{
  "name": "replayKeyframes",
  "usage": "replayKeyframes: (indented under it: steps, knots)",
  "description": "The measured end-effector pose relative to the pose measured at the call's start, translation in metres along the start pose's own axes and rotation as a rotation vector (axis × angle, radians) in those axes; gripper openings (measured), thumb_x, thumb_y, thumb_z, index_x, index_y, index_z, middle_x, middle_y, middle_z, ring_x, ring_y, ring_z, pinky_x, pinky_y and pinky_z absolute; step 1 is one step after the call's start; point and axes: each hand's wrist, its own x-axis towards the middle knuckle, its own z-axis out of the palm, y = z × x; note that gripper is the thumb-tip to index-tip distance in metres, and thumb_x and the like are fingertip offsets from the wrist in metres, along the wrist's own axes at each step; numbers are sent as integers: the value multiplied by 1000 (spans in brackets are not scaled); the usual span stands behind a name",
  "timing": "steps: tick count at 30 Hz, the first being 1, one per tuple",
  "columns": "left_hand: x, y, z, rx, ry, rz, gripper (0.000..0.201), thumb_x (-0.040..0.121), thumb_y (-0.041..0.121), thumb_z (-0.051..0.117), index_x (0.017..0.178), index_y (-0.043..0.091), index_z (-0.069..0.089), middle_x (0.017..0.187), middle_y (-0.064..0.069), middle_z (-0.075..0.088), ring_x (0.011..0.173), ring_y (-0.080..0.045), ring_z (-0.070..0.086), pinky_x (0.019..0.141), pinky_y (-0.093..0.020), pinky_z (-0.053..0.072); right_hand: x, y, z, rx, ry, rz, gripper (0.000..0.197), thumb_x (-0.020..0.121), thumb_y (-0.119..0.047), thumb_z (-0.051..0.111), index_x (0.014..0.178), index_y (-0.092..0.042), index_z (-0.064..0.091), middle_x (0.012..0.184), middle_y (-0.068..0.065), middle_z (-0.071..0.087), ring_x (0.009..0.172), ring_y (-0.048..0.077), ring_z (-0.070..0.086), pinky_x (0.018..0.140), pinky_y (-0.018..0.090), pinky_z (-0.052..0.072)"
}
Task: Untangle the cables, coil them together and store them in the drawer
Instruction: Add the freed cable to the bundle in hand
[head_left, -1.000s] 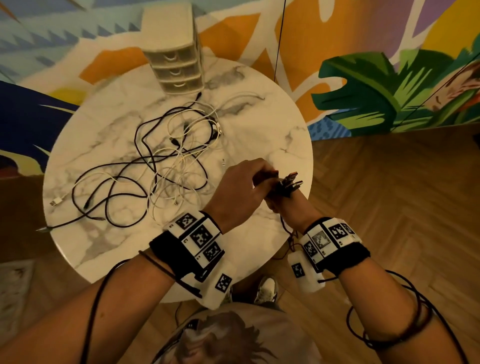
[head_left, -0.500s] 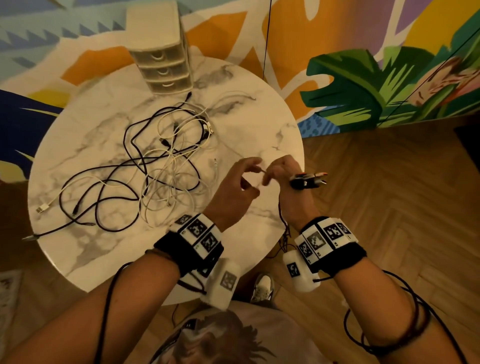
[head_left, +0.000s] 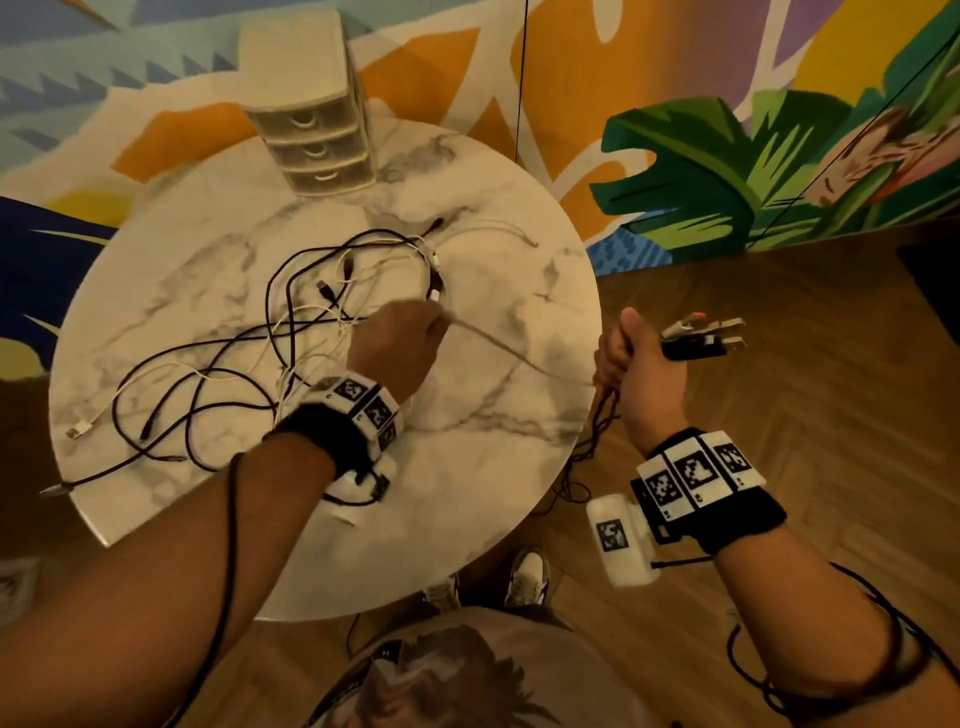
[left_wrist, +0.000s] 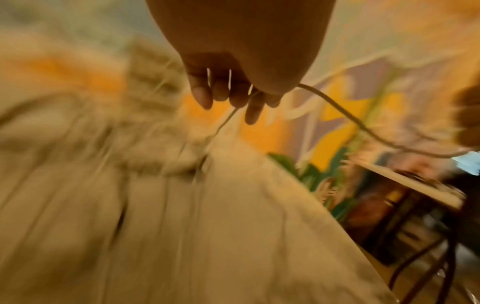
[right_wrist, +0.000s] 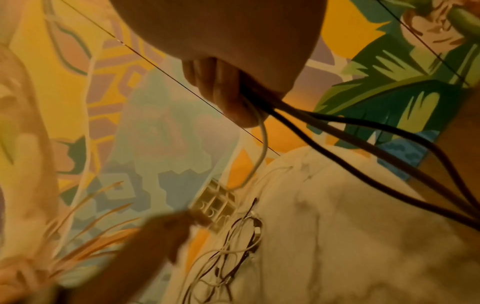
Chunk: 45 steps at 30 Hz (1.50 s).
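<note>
The left hand (head_left: 397, 345), previously beside the right, has moved out over the tangle (head_left: 291, 332), fingers closed around a white cable (head_left: 498, 345). The right hand (head_left: 636, 364) grips the collected plug ends (head_left: 701, 338) off the table (head_left: 493, 467) edge. Untangling continues; the drawer unit (head_left: 317, 135) remains closed.

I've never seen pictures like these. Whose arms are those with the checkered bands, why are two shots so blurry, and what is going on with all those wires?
No machine here: a person works with bare hands. The checkered wristbands carry small cameras. The sharp picture comes from a camera on the head, looking down; the two blurry ones look along each wrist at the fingers.

On the round marble table lies a tangle of black and white cables, and at its far edge stands a small drawer unit with three drawers, all closed.

The left hand pinches one white cable that stretches across to the right hand, which grips a bundle of cables, their plugs sticking out past the fist.
</note>
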Motion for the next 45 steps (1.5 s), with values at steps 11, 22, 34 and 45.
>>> replayKeyframes:
  steps: [11, 22, 34, 45]
  knots:
    - [-51, 89, -8, 178, -137, 236, 28, 99, 31, 33, 104, 17, 57, 96, 0, 59, 81, -23, 61, 57, -31, 33, -13, 17, 23, -656, -330, 108, 36, 99, -39, 40, 81, -14, 58, 60, -8, 37, 49, 4, 33, 51, 20, 30]
    - [-16, -14, 18, -278, -130, -150, 15, 93, 11, 48, 92, 3, 61, 97, -19, 60, 90, -32, 56, 77, -36, 39, -6, 15, 5, -415, -107, -45, 36, 100, -31, 37, 109, -22, 70, 63, -12, 38, 52, 3, 34, 48, 16, 29]
    - [-10, -4, 7, -375, 162, -208, 29, 100, 23, 40, 100, 1, 59, 99, -20, 62, 92, -34, 56, 77, -39, 40, -4, -4, -9, -156, 156, -48, 47, 102, -41, 30, 102, -18, 72, 53, -4, 33, 41, 2, 27, 40, 14, 25]
    - [-50, 85, 2, 37, 21, 222, 19, 97, 22, 40, 109, 15, 53, 103, -3, 58, 97, -21, 53, 62, -30, 41, -13, 43, 24, -402, -204, 122, 36, 99, -28, 42, 68, -33, 60, 53, -5, 40, 47, 10, 34, 49, 29, 27]
